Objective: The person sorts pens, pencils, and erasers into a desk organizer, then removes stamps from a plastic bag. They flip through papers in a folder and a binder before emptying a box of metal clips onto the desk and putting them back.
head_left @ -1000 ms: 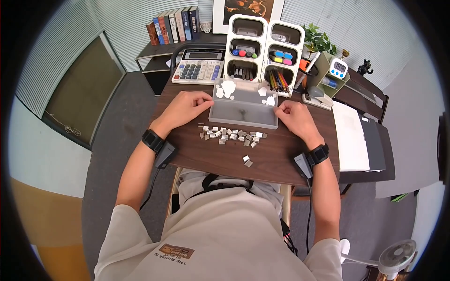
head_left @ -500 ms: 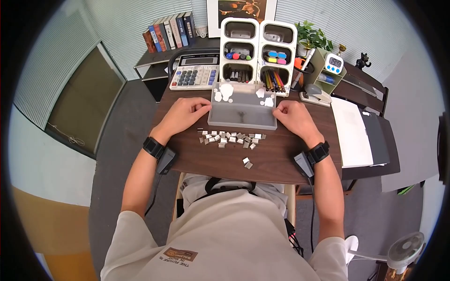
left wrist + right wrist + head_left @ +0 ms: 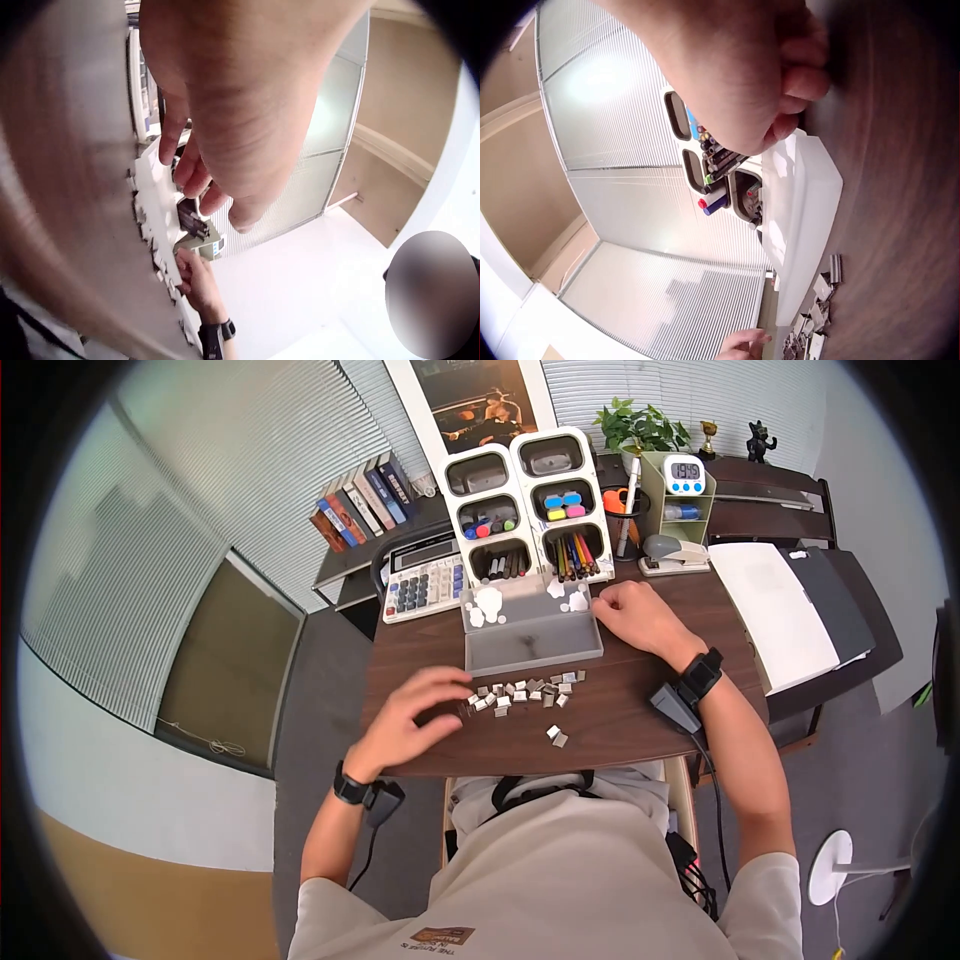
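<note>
A translucent grey plastic box stands on the desk, its white-patched lid raised at the back. In front of it lies a row of small folded silvery metal clips, with two more clips apart nearer the desk edge. My left hand hovers at the left end of the row, fingers spread and nothing in them. At the box's right end is my right hand, fingers curled and fingertips right at the lid's edge. The palm in the right wrist view hides the fingertips, so I cannot tell whether they pinch it.
Behind the box stands a white organizer with markers and pencils. A large calculator is at the back left. A stapler, a green holder with a digital timer, and white paper lie to the right.
My left hand has left the box's left side and come down toward the metal clips, its fingers spreading. My right hand stays at the box's right end. The head view has tilted and shifted.
</note>
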`<action>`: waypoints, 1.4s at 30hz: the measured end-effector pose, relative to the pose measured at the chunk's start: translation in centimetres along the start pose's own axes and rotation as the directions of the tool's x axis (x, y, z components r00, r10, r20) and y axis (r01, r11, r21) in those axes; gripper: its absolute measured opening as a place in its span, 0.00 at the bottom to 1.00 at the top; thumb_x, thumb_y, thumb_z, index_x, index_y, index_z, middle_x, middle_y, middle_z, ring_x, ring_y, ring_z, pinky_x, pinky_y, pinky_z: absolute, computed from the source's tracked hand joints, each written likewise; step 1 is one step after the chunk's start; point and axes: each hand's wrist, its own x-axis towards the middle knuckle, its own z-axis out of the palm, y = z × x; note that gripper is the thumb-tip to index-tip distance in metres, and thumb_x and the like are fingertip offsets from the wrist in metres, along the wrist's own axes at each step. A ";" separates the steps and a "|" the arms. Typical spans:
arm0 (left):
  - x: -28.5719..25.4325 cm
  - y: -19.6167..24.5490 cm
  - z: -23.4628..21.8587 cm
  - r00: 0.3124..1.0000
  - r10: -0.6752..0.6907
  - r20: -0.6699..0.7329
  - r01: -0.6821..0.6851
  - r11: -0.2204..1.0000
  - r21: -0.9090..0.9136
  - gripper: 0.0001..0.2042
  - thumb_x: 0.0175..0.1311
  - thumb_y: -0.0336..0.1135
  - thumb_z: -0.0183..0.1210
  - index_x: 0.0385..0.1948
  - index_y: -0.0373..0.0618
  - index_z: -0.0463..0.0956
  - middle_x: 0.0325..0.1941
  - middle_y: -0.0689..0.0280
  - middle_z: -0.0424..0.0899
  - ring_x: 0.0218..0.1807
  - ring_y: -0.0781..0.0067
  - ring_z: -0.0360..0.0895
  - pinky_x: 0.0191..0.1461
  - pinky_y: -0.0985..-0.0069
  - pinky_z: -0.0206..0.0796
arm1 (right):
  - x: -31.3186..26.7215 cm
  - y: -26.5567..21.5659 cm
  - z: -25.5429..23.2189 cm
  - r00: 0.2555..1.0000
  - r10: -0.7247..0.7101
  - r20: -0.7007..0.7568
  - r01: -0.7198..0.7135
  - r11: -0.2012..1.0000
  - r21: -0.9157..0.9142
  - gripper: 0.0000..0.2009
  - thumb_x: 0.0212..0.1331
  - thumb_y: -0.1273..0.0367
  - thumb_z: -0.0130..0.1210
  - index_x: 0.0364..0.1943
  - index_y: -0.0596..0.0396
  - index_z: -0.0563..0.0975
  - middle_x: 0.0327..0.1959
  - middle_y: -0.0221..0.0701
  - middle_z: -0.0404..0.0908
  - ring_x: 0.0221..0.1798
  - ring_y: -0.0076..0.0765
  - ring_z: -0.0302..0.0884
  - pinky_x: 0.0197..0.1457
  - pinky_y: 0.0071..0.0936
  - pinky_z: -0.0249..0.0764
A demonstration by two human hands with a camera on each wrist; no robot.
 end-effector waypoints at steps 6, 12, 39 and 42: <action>-1.3 0.3 1.9 0.985 0.025 0.172 -0.041 0.995 0.091 0.31 0.62 0.35 0.71 0.69 0.47 0.72 0.81 0.55 0.61 0.82 0.48 0.56 0.82 0.54 0.52 | -0.1 -0.2 -0.1 1.000 0.007 0.004 -0.007 1.000 0.014 0.16 0.62 0.61 0.56 0.31 0.63 0.84 0.30 0.52 0.85 0.37 0.62 0.84 0.49 0.46 0.80; 0.2 1.4 3.0 0.959 0.056 0.277 -0.104 0.981 0.163 0.40 0.63 0.38 0.71 0.77 0.46 0.61 0.85 0.53 0.51 0.85 0.47 0.47 0.84 0.53 0.46 | 0.0 0.0 -0.1 1.000 0.002 0.006 -0.002 1.000 0.008 0.16 0.62 0.61 0.56 0.31 0.63 0.85 0.30 0.52 0.85 0.37 0.61 0.84 0.49 0.47 0.80; 9.4 3.3 8.0 0.836 0.298 0.461 -0.426 0.881 0.204 0.39 0.68 0.48 0.66 0.77 0.44 0.59 0.84 0.50 0.49 0.83 0.42 0.48 0.83 0.49 0.46 | 0.0 0.6 0.4 0.999 -0.031 -0.017 0.031 0.999 -0.011 0.17 0.61 0.59 0.56 0.28 0.60 0.86 0.29 0.54 0.84 0.37 0.62 0.84 0.47 0.49 0.80; 10.2 3.2 8.6 0.839 0.310 0.447 -0.429 0.882 0.195 0.36 0.68 0.47 0.66 0.74 0.44 0.62 0.82 0.51 0.53 0.82 0.43 0.51 0.82 0.50 0.49 | 0.1 0.7 0.4 0.999 -0.042 -0.012 0.041 0.999 -0.025 0.17 0.62 0.59 0.56 0.28 0.59 0.86 0.28 0.53 0.84 0.36 0.62 0.84 0.47 0.50 0.80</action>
